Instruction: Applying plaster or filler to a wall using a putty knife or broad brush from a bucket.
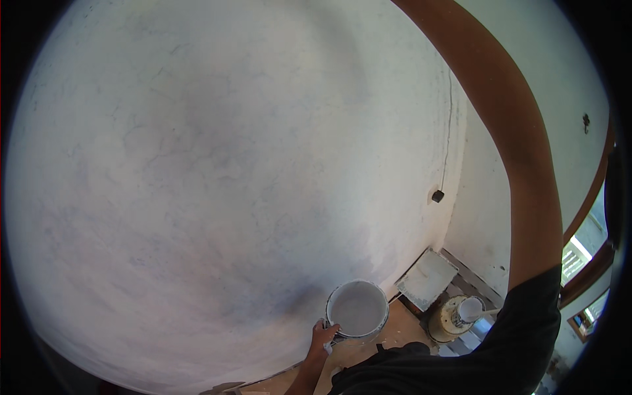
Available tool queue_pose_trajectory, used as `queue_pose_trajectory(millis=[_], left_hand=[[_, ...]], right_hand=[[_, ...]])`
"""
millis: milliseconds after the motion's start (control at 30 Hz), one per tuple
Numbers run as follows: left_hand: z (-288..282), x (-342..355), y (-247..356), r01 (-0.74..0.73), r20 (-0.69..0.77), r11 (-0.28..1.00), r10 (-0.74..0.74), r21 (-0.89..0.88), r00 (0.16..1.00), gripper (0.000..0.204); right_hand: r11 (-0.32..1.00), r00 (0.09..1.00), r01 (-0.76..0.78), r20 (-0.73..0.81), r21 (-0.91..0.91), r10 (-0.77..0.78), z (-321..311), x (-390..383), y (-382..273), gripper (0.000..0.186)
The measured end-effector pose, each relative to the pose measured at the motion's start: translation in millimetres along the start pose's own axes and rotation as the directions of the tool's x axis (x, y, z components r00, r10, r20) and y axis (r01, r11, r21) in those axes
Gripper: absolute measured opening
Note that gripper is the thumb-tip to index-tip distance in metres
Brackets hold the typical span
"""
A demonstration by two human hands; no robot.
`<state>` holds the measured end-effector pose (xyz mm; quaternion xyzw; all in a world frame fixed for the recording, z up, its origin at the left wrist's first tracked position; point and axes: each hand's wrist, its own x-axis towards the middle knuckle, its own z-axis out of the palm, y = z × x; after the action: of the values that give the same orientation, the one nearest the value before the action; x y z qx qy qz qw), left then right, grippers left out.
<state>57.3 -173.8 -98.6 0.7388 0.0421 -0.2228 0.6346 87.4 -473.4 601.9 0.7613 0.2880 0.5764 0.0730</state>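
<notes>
While the left hand [322, 334] grips the bucket [359, 336] at its lower-left side, low before the wall [184, 184], open surface spreads up and leftward. Right arm [530, 164] exits top edge; right hand unseen, state untellable.

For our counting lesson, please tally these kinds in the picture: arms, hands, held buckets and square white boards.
Arms, the left arm and right arm: 2
Hands, only the left hand showing: 1
Held bucket: 1
Square white board: 1
Total: 5
</notes>
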Motion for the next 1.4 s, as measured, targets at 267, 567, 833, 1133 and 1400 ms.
queue_pose_trajectory(millis=[267,567,833,1133,1400], left_hand=[[8.0,-16.2,18.0,0.023,-0.051,0.996,-0.019,0.091,0.999,0.029],[13.5,-32.2,33.6,-0.028,-0.070,1.000,0.029,0.012,0.997,0.030],[7.5,-29.0,25.3,-0.051,-0.089,0.991,0.062,0.121,0.994,0.031],[-19.4,-31.4,14.1,0.000,-0.045,0.996,-0.004,-0.086,0.999,0.032],[-57.9,-23.5,13.2,-0.079,0.012,0.984,0.078,0.161,0.997,0.032]], right_hand=[[0.949,0.999,0.017,0.040,-0.316,-0.004,76.6,-62.6,-26.4,0.052],[0.953,0.912,0.296,0.318,-0.069,-0.260,78.5,-174.7,-60.4,0.071],[0.966,0.933,0.228,0.258,0.120,-0.253,73.6,-184.1,-80.1,0.043],[0.859,0.947,-0.319,0.100,0.399,0.305,84.9,-138.9,-92.8,0.017],[0.822,0.685,-0.450,-0.456,0.348,0.568,108.6,-32.3,-40.7,0.032]])
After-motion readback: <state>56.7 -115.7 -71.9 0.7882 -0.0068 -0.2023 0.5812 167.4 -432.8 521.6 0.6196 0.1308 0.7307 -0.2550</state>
